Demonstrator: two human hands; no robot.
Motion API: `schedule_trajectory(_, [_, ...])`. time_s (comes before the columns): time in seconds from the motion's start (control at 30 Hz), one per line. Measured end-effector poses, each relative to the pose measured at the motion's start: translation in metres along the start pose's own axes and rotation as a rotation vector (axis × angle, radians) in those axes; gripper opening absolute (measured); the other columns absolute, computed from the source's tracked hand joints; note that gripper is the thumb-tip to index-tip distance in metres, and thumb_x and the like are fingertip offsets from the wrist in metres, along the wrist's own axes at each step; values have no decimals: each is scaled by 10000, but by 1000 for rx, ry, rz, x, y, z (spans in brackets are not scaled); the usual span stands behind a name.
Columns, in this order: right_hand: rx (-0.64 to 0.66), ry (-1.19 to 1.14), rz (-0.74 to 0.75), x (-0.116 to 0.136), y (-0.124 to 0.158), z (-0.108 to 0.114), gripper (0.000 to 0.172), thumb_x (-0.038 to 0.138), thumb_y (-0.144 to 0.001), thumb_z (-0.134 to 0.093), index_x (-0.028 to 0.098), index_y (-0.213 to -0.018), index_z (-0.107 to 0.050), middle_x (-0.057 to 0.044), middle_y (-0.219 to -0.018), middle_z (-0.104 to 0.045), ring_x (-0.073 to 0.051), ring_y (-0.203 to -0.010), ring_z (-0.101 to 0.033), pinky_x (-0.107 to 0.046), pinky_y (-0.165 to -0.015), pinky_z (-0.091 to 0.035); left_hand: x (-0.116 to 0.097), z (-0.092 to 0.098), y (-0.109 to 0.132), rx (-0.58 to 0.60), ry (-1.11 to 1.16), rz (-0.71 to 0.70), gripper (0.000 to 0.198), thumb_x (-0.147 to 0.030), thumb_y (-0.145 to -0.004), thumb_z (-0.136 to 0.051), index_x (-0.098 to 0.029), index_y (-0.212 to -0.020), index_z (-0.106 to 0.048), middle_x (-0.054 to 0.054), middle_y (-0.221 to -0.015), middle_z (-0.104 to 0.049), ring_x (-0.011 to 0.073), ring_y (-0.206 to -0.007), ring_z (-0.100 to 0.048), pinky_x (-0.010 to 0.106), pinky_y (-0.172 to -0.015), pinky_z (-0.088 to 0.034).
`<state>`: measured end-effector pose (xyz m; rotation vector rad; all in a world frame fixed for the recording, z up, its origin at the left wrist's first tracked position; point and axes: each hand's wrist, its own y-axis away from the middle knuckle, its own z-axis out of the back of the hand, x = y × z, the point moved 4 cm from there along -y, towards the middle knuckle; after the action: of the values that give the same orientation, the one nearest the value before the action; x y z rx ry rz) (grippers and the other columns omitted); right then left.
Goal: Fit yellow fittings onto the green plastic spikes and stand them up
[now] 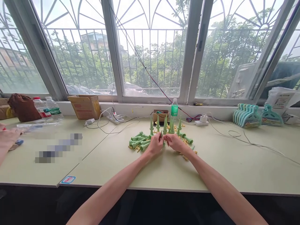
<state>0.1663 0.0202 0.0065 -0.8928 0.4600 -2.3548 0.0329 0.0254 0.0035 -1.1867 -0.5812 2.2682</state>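
My left hand (155,143) and my right hand (173,142) meet over the middle of the table. The left fingers are closed around a green plastic cone, whose narrow tip shows above them; the rest is hidden. My right fingers pinch together right beside it, on something too small or covered to make out. Behind the hands, several pointed green cones (151,126) stand upright. To the left lies a pile of green hollow cone pieces (138,140), with small yellow pegs (185,157) scattered around, more of them at the right.
A small open cardboard box (157,117) and a bottle of green liquid (174,108) stand at the back. White power strips (116,118) and loose cables run along the windowsill. Teal plastic hangers (248,115) are at right. Another person's hand (9,137) reaches in at far left.
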Motion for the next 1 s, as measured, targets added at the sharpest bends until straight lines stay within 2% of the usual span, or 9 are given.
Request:
schedule_trajectory(0.27, [16,36,-31,6,0,4,235,101,-851,-388,188,-633,-407,21,-560,-515,-93,-530,-398,-226,-537,-259,0,0,-1,-14,8,1,296,-341,-890,-423,-202,-651,-320,-37,-570,-412,101,-530,-337,246,-530,-284])
schedule_trajectory(0.6, [15,61,-38,7,0,8,240,132,-863,-392,192,-631,-373,41,-541,-428,-89,-518,-309,-229,-516,-227,-2,-1,-3,-5,19,9,304,-351,-891,-428,-204,-651,-312,-40,-565,-406,99,-520,-333,245,-523,-281])
schedule_trajectory(0.87, [15,33,-68,9,0,10,243,131,-865,-393,188,-629,-404,24,-539,-474,-90,-513,-353,-237,-519,-231,0,-1,-5,-19,7,11,301,-363,-889,-437,-204,-656,-333,-32,-566,-449,99,-500,-386,246,-519,-307])
schedule_trajectory(1.0, [3,25,-72,8,-1,10,252,158,-880,-400,186,-632,-433,19,-533,-488,-93,-506,-364,-238,-521,-242,-2,1,-5,1,51,49,307,-387,-882,-451,-210,-655,-343,-42,-502,-459,99,-438,-423,246,-489,-318])
